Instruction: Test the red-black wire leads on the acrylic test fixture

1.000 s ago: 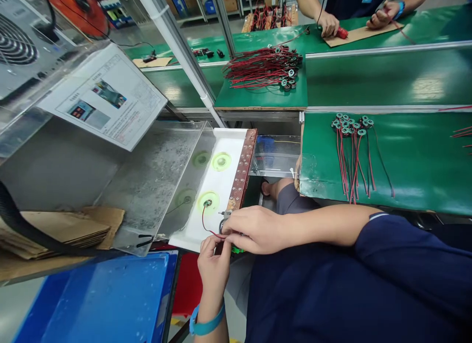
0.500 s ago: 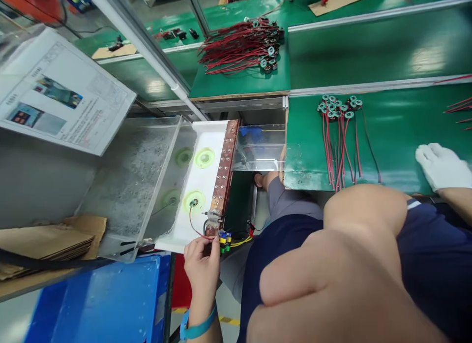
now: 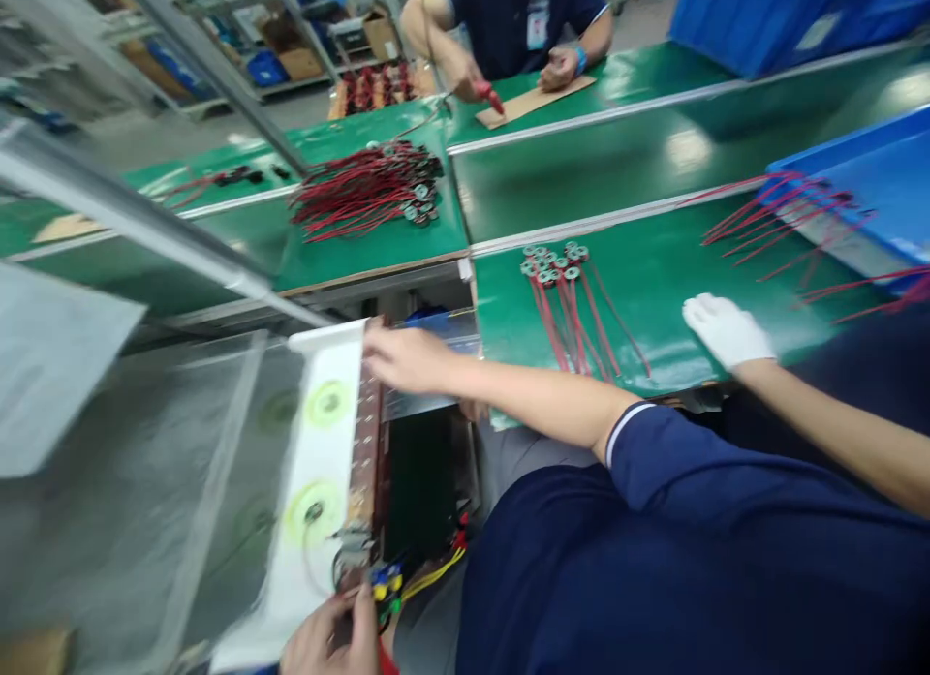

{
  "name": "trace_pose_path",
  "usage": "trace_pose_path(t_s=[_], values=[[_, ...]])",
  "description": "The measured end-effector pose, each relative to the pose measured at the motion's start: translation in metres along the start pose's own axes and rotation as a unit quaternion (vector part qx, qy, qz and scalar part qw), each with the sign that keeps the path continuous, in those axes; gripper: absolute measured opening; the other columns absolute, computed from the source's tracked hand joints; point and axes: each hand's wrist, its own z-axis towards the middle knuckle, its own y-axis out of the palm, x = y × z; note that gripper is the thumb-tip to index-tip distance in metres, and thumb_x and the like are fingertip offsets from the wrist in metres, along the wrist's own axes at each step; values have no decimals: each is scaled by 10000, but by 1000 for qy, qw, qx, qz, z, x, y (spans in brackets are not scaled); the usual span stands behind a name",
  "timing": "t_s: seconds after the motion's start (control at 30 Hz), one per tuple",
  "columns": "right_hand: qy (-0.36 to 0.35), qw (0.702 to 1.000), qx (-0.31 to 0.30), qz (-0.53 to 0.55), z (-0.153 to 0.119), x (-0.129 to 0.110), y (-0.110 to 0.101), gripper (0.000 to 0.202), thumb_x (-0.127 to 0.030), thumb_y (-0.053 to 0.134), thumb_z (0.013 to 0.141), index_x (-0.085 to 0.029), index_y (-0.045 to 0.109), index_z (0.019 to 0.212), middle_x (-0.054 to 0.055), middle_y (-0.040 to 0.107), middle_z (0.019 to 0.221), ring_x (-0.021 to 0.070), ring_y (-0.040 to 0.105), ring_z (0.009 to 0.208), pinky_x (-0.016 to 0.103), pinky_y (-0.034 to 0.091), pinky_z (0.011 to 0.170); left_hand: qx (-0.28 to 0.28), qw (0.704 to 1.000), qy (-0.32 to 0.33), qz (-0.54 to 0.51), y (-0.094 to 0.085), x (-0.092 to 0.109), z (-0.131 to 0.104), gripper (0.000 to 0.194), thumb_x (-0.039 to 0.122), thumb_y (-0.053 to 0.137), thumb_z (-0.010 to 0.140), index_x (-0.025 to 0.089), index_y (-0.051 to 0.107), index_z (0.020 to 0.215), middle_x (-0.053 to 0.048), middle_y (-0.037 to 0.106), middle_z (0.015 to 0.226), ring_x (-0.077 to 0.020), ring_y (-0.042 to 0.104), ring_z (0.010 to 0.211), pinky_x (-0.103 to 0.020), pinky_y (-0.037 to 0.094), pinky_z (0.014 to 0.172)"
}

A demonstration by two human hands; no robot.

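As our left fingers [image 3: 365, 622] pinch the wire [image 3: 307, 551] from the nearer ring [image 3: 296, 522], our right fingers [image 3: 379, 353] touch the brown strip [image 3: 365, 443], grip unclear; the farther ring [image 3: 315, 410] shows no wire.

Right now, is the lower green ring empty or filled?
Filled: the ring has a dark part at its centre, with a wire leading out.

Wired discs [image 3: 556, 263] are lying on the near worktop [image 3: 509, 365], between a panel [image 3: 341, 452] at left and a tray [image 3: 883, 186] at right. Behind, a wire heap [image 3: 356, 196] is lying left of a strip [image 3: 534, 105] that is resting on the far worktop [image 3: 632, 75].
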Motion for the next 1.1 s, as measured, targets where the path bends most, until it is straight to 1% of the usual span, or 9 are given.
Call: trace_pose_path(t_s=[0.07,0.1,0.17,0.23,0.33,0.47,0.63,0.9,1.1], values=[[62,998,20,-10,9,34,22,273,-261,466,951,-191,608,1173,75,682,1142,245,629,1044,309,447,828,-32,999,-18,9,-3,3,-6,415,588,563,791,201,622,655,-23,645,738,-163,576,748,-288,403,729],[76,997,20,-19,11,48,33,269,-265,485,944,-179,611,1165,87,688,1117,252,631,1023,315,441,823,-34,999,-27,9,-3,4,-8,419,584,558,807,195,621,665,-17,641,746,-151,571,764,-279,406,752],[73,997,20,-34,13,69,51,256,-277,505,936,-176,618,1142,92,698,1044,254,633,963,323,430,806,-30,998,-46,11,0,6,-12,403,560,565,827,187,619,682,-9,636,764,-135,560,794,-262,405,782],[59,997,26,-38,13,79,60,233,-285,513,929,-186,625,1107,80,699,975,246,628,898,318,417,772,-33,997,-62,11,2,6,-15,380,532,575,841,184,618,693,-4,631,776,-126,550,811,-254,396,800],[58,997,36,-22,13,81,60,200,-277,513,923,-192,629,1063,65,694,926,229,611,845,301,393,730,-40,997,-72,10,1,7,-17,361,505,579,855,180,619,703,-7,628,788,-129,541,830,-258,382,816],[67,997,41,6,14,79,58,197,-273,519,923,-181,629,1058,66,686,924,213,591,827,289,374,713,-43,997,-58,19,-3,9,-17,349,486,570,869,178,616,711,-18,625,787,-144,526,842,-268,379,820],[67,997,43,20,14,81,58,200,-277,519,924,-177,631,1056,61,683,909,213,594,835,289,367,702,-44,997,-46,38,-4,10,-16,352,478,562,880,176,606,703,-22,620,778,-152,521,831,-279,378,806],[79,996,29,35,12,79,56,203,-252,515,917,-177,630,1067,67,683,932,207,590,834,288,375,716,-14,997,18,71,0,9,-18,266,386,585,894,175,589,731,-8,604,768,-135,501,821,-251,379,808],[78,996,32,32,12,79,55,221,-246,507,912,-173,638,1075,63,692,931,208,601,852,284,373,707,-17,995,36,91,1,6,-20,248,356,590,895,172,581,730,-12,602,763,-140,490,817,-251,368,817]])
